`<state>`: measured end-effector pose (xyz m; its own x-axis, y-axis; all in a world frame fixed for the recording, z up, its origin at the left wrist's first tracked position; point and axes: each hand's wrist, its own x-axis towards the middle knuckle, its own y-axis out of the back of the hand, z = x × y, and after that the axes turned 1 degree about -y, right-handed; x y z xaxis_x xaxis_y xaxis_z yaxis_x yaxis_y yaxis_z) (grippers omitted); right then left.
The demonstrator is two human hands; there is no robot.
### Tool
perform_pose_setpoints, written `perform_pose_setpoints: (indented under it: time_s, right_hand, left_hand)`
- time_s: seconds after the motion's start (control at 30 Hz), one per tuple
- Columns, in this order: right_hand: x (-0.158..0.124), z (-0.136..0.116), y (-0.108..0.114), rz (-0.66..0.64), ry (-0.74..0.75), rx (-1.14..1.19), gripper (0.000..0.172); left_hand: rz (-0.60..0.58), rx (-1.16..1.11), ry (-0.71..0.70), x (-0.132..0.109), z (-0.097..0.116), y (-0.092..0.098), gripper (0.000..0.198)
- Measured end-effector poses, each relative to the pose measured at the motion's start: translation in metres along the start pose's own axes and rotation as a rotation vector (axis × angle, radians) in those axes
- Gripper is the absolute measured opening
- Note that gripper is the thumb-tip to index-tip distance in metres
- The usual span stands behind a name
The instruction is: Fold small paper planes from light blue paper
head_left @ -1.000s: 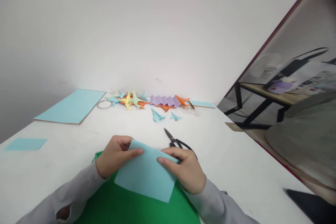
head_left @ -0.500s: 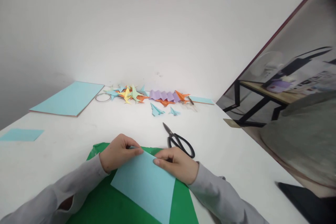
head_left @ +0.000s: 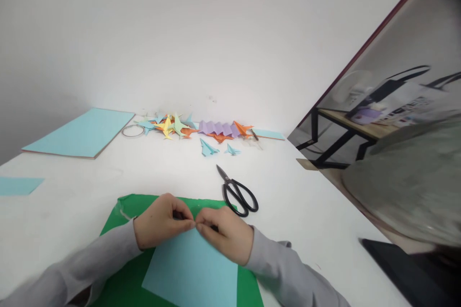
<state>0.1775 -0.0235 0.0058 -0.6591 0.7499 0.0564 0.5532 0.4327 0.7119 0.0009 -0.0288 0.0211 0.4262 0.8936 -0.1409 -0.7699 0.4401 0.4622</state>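
Up front on the tabletop (head_left: 306,211), left hand (head_left: 162,224) and right hand (head_left: 226,236) each pinch-grip the blue sheet (head_left: 190,273) at its far edge; probably best squaring corners before creasing.

White tabletop (head_left: 306,211) against a white wall - near edge has a green paper sheet (head_left: 118,211), black-handled scissors (head_left: 237,194) just beside its far right corner. Far left: flat stack of light-blue paper (head_left: 79,127), a small light-blue paper piece (head_left: 18,185) at the left edge. Along the back - thin metal ring (head_left: 132,130), pile of coloured folded paper planes (head_left: 169,127), purple pleated paper strip (head_left: 216,128), two small light-blue paper planes (head_left: 208,147) just in front.
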Motion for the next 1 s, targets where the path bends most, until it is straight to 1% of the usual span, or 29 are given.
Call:
perform_pose_setpoints:
  time_s: [0.13, 0.27, 0.37, 0.4, 0.43, 0.47, 0.53, 0.67, 0.73, 0.77, 0.83, 0.9, 1.0]
  right_hand:
    - [-0.002, -0.004, -0.004, 0.019, 0.023, -0.054, 0.013]
    - [0.0, -0.001, -0.004, 0.028, 0.041, 0.025, 0.014]
    - [0.001, 0.003, 0.0, 0.034, 0.046, 0.081, 0.015]
    - [0.002, 0.004, 0.002, 0.038, 0.041, 0.099, 0.015]
    - [0.003, 0.006, 0.004, 0.044, 0.033, 0.12, 0.014]
    - [0.003, 0.008, 0.006, 0.054, 0.019, 0.15, 0.014]
    - [0.005, 0.013, 0.01, 0.081, -0.035, 0.249, 0.011]
    - [0.007, 0.026, 0.019, 0.078, -0.232, 0.568, 0.01]
    - [0.008, 0.031, 0.024, 0.119, -0.269, 0.648, 0.011]
    - [0.009, 0.033, 0.026, 0.16, -0.274, 0.668, 0.012]
    - [0.011, 0.033, 0.029, 0.25, -0.259, 0.676, 0.015]
    - [0.011, 0.028, 0.028, 0.312, -0.205, 0.638, 0.017]
    - [0.01, 0.016, 0.022, 0.299, -0.111, 0.454, 0.023]
  left_hand:
    - [-0.013, -0.026, -0.005, -0.002, 0.001, -0.002, 0.016]
    - [-0.024, -0.03, -0.014, -0.001, -0.001, -0.001, 0.013]
    - [-0.023, -0.037, -0.017, 0.0, -0.002, 0.004, 0.013]
    - [-0.016, -0.051, -0.021, 0.001, -0.002, 0.007, 0.014]
    - [0.015, -0.064, -0.023, 0.001, -0.003, 0.01, 0.014]
    - [0.037, -0.083, -0.015, 0.003, -0.005, 0.014, 0.013]
    - [0.039, -0.132, 0.024, 0.005, -0.008, 0.023, 0.012]
    - [0.106, -0.267, 0.15, 0.007, -0.014, 0.042, 0.018]
    - [0.145, -0.326, 0.179, 0.006, -0.014, 0.051, 0.019]
    - [0.164, -0.343, 0.178, 0.006, -0.014, 0.054, 0.019]
    - [0.176, -0.339, 0.161, 0.005, -0.013, 0.056, 0.019]
    - [0.151, -0.303, 0.143, 0.005, -0.012, 0.052, 0.019]
    - [0.081, -0.242, 0.087, 0.005, -0.01, 0.038, 0.018]
